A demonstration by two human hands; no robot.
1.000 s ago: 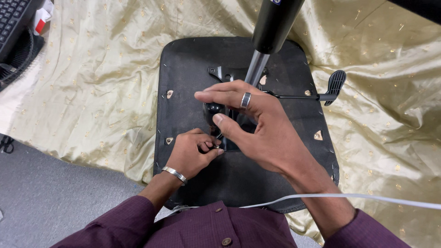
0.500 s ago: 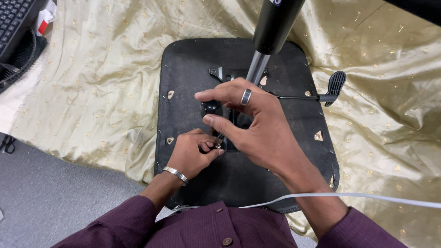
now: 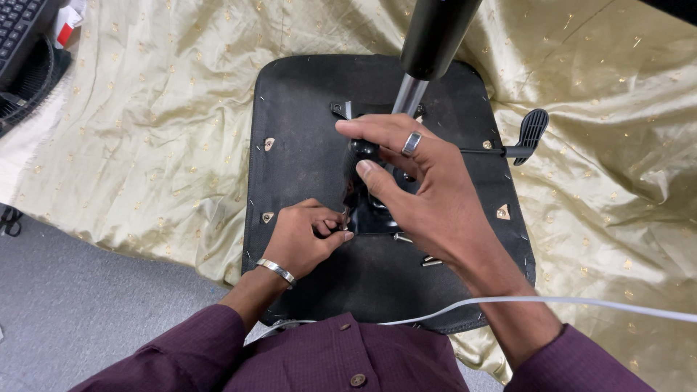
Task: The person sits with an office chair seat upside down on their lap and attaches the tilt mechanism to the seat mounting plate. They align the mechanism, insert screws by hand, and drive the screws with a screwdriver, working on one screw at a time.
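An upturned black chair seat point(image 3: 305, 138) lies on a gold cloth, its metal mechanism plate point(image 3: 367, 210) in the middle and a black-and-silver gas cylinder point(image 3: 428, 51) rising toward me. My left hand point(image 3: 301, 239) pinches a small bolt against the near-left corner of the plate. My right hand point(image 3: 428, 196), with a ring on one finger, grips the mechanism plate around the cylinder's base. Two loose bolts point(image 3: 417, 250) lie on the seat beside the right wrist.
A black adjustment lever point(image 3: 526, 138) sticks out to the seat's right. The gold cloth point(image 3: 145, 131) covers the work surface. A white cable point(image 3: 566, 301) crosses near my chest. A keyboard point(image 3: 22, 29) sits at the top left; grey floor point(image 3: 72, 312) lies at the lower left.
My right hand has shifted slightly on the mechanism; the left hand stays pinched on the bolt at the plate's corner.
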